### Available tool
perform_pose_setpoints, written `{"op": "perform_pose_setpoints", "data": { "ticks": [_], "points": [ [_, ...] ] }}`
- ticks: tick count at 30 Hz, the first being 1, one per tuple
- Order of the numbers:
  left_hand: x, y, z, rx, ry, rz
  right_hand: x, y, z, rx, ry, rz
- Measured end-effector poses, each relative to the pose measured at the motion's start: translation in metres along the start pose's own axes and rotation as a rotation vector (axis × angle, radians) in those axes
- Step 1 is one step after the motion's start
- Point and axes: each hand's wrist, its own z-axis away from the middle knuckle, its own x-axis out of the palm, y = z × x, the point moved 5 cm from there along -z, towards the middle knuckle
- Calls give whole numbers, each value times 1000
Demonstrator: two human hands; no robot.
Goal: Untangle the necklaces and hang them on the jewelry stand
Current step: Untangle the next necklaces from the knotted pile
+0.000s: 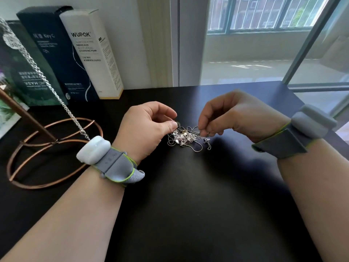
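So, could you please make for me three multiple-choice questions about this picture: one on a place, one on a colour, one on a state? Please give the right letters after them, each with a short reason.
1. Seen from the person, on which side of the tangle of necklaces is the jewelry stand?
A. left
B. right
C. directly behind it

2. What colour is the WUPOK box?
A. red
B. white
C. yellow

3. What is the left hand doing?
A. lying flat, holding nothing
B. gripping the stand
C. pinching the tangle

Answers:
1 A: the copper stand is at the far left, while the tangle lies in the middle between the hands.
2 B: its front is white with dark print.
3 C: its thumb and forefinger pinch a strand at the tangle's left edge, and the right hand pinches the other edge.
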Motion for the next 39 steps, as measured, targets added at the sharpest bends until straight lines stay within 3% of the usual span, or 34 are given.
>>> {"op": "perform_pose_setpoints", "data": {
  "ticks": [5, 10, 18, 25, 32, 39],
  "points": [
    [2, 9, 3, 128, -19, -287, 0, 3, -1, 22, 16, 13],
    [15, 11, 6, 222, -182, -405, -3, -3, 2, -40, 7, -115],
    [18, 7, 6, 233, -201, -429, 5, -8, 10, -24, -158, -218],
    [19, 8, 7, 246, -207, -438, 14, -5, 32, 95, -296, -30],
    [17, 7, 5, 244, -177, -433, 15, -8, 41, 92, -163, 229],
    [14, 7, 4, 235, -131, -422, 13, -11, 12, 71, 77, 453]
  ]
}}
